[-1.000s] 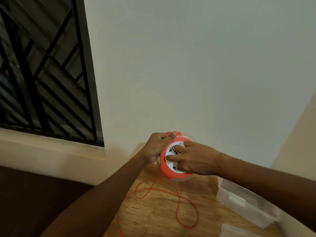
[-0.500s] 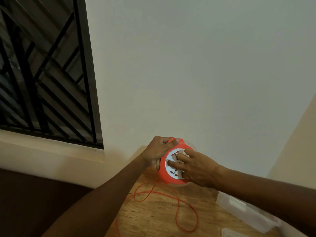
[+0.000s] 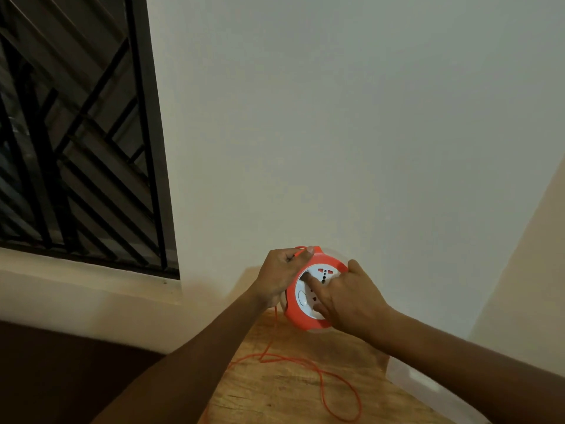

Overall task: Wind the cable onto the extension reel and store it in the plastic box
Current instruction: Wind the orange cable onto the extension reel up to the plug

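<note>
An orange extension reel [image 3: 298, 316] with a white socket face is held up on edge above a wooden table [image 3: 284, 390]. My left hand [image 3: 279, 275] grips the reel's left rim and pinches the thin orange cable [image 3: 324, 381] at its top. My right hand [image 3: 348, 301] lies on the white face, with a finger pressed into it. Loose cable hangs from the reel and loops across the table. A clear plastic box [image 3: 425, 385] sits at the lower right, mostly hidden by my right forearm.
A white wall stands just behind the reel. At the left is a window with black metal bars [image 3: 73, 142] above a cream sill. The table's left edge drops to a dark floor.
My right hand has turned on the white face, and the socket pattern has rotated. The cable loop on the table has shifted a little. The view has tilted downward slightly.
</note>
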